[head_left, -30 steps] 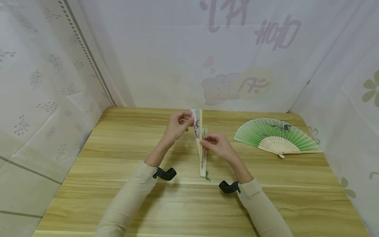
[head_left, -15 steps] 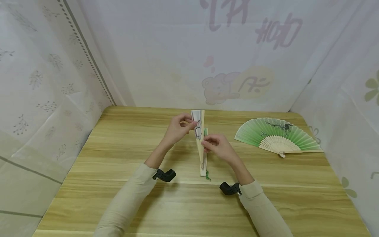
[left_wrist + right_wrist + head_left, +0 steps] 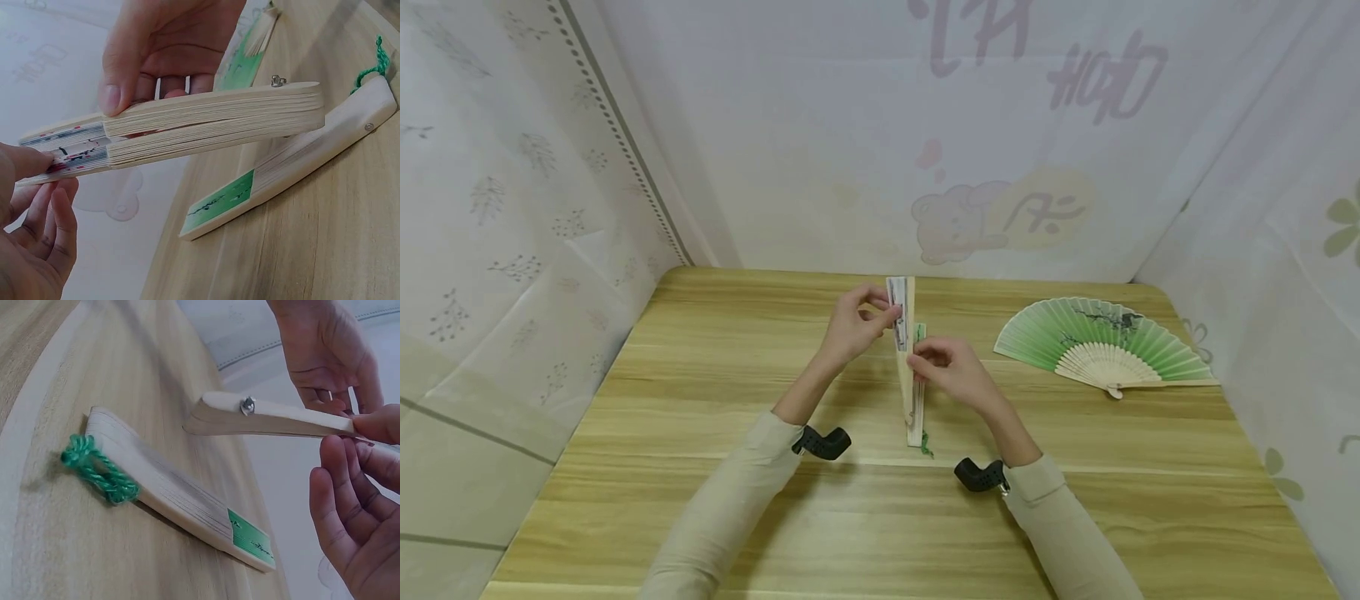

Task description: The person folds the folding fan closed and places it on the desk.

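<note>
Left hand (image 3: 854, 327): forward, pinching white fan (image 3: 905, 367) | right hand (image 3: 953, 364): nearer, pinching midway

Lettering up on the white fabric backdrop (image 3: 812, 150), and no word reads clearly!
Slanted purple letters (image 3: 1107, 77) sit upper right, bigger purple strokes (image 3: 981, 33) beside them; greyish marks (image 3: 1041, 214) cross a pale yellow patch (image 3: 1060, 182) by the printed bear (image 3: 951, 223).

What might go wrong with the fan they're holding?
The held fan might slip from the left hand and right hand and hit the closed green fan below. Its ribs show a gap, so they might spread if let go. The left hand pinches the cloth, which could crease.
</note>
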A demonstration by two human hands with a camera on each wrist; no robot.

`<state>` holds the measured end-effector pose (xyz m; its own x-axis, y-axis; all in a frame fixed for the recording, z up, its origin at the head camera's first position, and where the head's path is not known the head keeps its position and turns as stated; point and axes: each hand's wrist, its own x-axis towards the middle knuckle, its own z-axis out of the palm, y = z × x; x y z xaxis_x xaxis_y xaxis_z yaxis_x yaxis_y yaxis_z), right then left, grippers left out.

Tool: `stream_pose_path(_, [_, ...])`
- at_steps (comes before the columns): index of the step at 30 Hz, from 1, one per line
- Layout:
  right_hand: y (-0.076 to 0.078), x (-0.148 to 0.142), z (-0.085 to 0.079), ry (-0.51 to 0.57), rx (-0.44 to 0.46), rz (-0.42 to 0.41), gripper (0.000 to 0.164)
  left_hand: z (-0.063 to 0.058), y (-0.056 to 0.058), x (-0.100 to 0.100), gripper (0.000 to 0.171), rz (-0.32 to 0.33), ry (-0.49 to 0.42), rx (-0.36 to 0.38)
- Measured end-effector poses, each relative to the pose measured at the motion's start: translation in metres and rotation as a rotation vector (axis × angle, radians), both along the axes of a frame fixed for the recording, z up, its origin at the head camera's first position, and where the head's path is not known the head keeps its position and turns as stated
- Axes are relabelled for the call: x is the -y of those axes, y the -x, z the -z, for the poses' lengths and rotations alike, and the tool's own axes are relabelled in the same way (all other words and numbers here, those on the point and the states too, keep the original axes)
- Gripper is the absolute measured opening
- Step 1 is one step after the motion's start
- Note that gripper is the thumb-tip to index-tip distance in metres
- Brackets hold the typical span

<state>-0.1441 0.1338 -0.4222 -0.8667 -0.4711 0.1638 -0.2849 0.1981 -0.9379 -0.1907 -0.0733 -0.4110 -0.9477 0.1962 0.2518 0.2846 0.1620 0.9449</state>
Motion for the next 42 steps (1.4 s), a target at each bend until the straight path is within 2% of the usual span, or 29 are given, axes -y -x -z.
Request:
stream_pose_path(4, [-0.008,0.003,-0.018,-0.028,-0.05,-0.002,0.012,0.001,0.0,0.0,0.021,-0.004,-0.003,-0.002])
stream_pose_path(8, [-0.008,0.004,-0.019,-0.034,-0.07,0.012,0.011,0.002,-0.001,0.001,0.021,-0.004,-0.002,0.032])
stream_pose_path(12, [-0.008,0.003,-0.018,-0.024,-0.038,0.021,0.011,0.005,-0.002,0.002,0.021,0.015,-0.012,0.055])
stream_pose_path(15, [-0.006,0.003,-0.014,-0.011,0.003,0.039,0.012,0.007,-0.004,0.003,0.02,0.052,-0.014,0.085])
stream_pose_path(20, [0.006,0.0,0.009,0.026,0.051,0.061,0.014,0.012,-0.009,0.003,0.021,0.142,-0.004,0.161])
stream_pose_path(23, [0.01,-0.002,0.018,0.042,0.054,0.061,0.015,0.015,-0.012,0.003,0.021,0.173,0.005,0.178])
stream_pose_path(29, [0.011,-0.002,0.024,0.081,0.063,0.068,0.015,0.019,-0.017,0.004,0.02,0.221,0.021,0.172])
stream_pose_path(36, [0.01,-0.002,0.023,0.108,0.096,0.087,0.016,0.021,-0.025,0.006,0.02,0.245,0.037,0.208])
stream_pose_path(42, [0.01,0.002,0.025,0.123,0.13,0.115,0.018,0.025,-0.028,0.007,0.018,0.21,0.01,0.245])
